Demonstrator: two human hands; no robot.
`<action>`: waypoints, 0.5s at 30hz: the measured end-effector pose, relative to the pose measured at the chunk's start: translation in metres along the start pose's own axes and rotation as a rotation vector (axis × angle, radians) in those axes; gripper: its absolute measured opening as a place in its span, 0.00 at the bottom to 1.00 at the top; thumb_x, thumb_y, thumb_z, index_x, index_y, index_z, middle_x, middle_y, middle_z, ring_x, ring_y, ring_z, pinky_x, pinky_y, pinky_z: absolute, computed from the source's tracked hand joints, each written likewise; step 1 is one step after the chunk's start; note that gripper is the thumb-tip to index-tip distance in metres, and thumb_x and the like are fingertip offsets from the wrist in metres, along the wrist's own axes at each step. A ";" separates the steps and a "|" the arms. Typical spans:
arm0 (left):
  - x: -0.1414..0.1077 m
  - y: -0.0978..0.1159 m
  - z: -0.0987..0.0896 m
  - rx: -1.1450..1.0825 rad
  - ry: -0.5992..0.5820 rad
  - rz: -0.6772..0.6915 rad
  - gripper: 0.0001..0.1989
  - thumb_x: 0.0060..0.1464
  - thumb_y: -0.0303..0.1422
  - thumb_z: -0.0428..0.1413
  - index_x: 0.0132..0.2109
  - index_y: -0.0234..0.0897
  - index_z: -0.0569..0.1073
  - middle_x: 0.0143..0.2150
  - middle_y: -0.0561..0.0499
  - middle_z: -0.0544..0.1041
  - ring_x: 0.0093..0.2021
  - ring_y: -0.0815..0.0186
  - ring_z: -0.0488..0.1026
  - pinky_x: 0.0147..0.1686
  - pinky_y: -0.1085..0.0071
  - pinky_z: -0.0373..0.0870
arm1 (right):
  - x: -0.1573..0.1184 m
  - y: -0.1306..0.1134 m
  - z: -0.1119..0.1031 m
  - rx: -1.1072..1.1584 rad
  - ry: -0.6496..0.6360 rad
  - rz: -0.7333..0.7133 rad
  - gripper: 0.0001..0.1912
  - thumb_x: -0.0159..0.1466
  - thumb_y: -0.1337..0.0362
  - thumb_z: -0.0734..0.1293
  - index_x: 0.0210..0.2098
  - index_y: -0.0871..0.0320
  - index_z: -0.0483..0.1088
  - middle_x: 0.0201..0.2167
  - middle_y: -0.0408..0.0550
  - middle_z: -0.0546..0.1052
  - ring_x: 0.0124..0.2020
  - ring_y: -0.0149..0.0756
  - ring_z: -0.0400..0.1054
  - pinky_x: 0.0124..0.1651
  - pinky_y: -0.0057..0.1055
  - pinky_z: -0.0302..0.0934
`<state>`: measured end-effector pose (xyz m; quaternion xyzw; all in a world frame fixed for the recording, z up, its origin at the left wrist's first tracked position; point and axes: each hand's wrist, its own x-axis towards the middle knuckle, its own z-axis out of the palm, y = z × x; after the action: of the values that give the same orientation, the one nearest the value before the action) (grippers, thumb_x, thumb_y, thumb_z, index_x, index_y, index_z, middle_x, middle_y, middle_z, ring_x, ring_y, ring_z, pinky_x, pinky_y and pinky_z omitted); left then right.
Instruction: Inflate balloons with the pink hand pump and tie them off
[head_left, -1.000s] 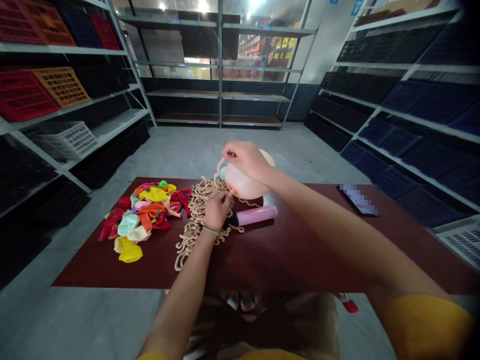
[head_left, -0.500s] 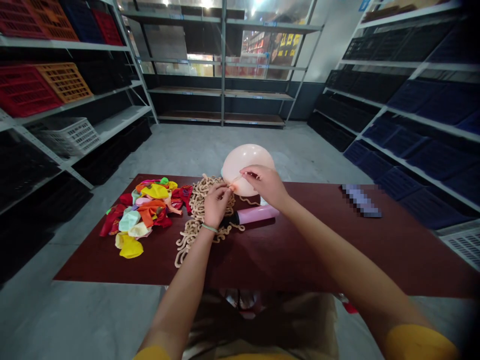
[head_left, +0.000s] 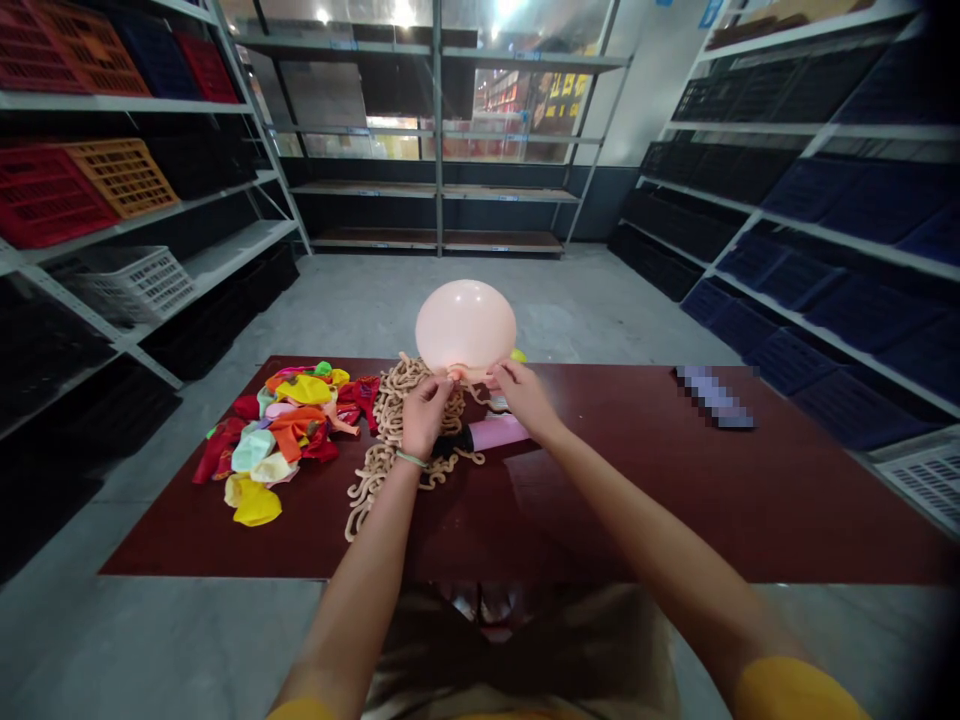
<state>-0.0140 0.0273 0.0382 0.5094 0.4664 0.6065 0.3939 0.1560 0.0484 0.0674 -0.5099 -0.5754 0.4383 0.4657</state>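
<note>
Inspector A: Where do we find the large, round, pale pink balloon [head_left: 466,322]?

Inspector B: We find it at the far edge of the glossy red-brown rectangular desk [head_left: 637,510], just beyond both hands, its neck turned toward the wearer.

Inspector A: How do we record the hands?

Inspector B: We record them near each other but apart. The left hand [head_left: 424,412], a thin pale green band [head_left: 412,459] on its wrist, pinches the balloon's neck. The right hand [head_left: 525,398] pinches a thin, pale beige strand [head_left: 475,376] that runs across to the neck. We cannot tell whether the strand goes around it.

Inspector A: What do we note nearby?

Inspector B: Under and beside the left hand we note a tangled heap of soft beige cord [head_left: 394,408]. A pink cylinder with a black end [head_left: 495,433] lies beside it, partly hidden by the right hand. Left of the heap we see a pile of limp multicoloured balloons [head_left: 289,425]. Toward the right end lies a dark, flat rectangular object [head_left: 712,398], its surface blurred.
</note>
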 end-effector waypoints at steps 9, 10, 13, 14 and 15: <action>0.000 -0.002 -0.002 0.212 -0.027 0.101 0.13 0.58 0.40 0.56 0.34 0.36 0.78 0.33 0.51 0.78 0.36 0.65 0.73 0.41 0.72 0.65 | 0.008 0.015 0.032 0.221 0.016 0.185 0.09 0.59 0.56 0.60 0.33 0.54 0.64 0.36 0.45 0.78 0.36 0.33 0.71 0.35 0.28 0.61; 0.000 -0.003 -0.002 0.219 -0.027 0.101 0.13 0.59 0.40 0.55 0.34 0.37 0.78 0.34 0.51 0.78 0.37 0.65 0.73 0.41 0.72 0.65 | 0.009 0.016 0.035 0.226 0.031 0.182 0.09 0.58 0.56 0.60 0.33 0.54 0.65 0.37 0.45 0.78 0.37 0.33 0.70 0.36 0.28 0.61; 0.000 -0.004 -0.003 0.225 -0.021 0.095 0.13 0.59 0.40 0.55 0.35 0.37 0.79 0.33 0.52 0.78 0.36 0.65 0.73 0.41 0.72 0.65 | 0.013 0.019 0.043 0.243 0.077 0.176 0.11 0.59 0.56 0.58 0.35 0.54 0.65 0.40 0.46 0.78 0.41 0.34 0.70 0.40 0.29 0.62; 0.000 -0.004 -0.003 0.225 -0.022 0.090 0.13 0.59 0.40 0.55 0.34 0.37 0.79 0.32 0.52 0.78 0.35 0.65 0.72 0.40 0.72 0.65 | 0.014 0.020 0.045 0.251 0.085 0.180 0.11 0.59 0.56 0.57 0.36 0.54 0.65 0.41 0.46 0.78 0.42 0.34 0.70 0.40 0.29 0.63; 0.000 -0.004 -0.003 0.224 -0.022 0.086 0.13 0.58 0.40 0.56 0.34 0.37 0.78 0.32 0.52 0.77 0.35 0.65 0.72 0.40 0.72 0.65 | 0.015 0.021 0.047 0.259 0.086 0.185 0.12 0.59 0.56 0.56 0.36 0.54 0.65 0.40 0.47 0.78 0.42 0.34 0.71 0.41 0.29 0.63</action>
<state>-0.0167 0.0282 0.0346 0.5764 0.5047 0.5613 0.3131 0.1127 0.0639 0.0394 -0.5147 -0.4444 0.5276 0.5092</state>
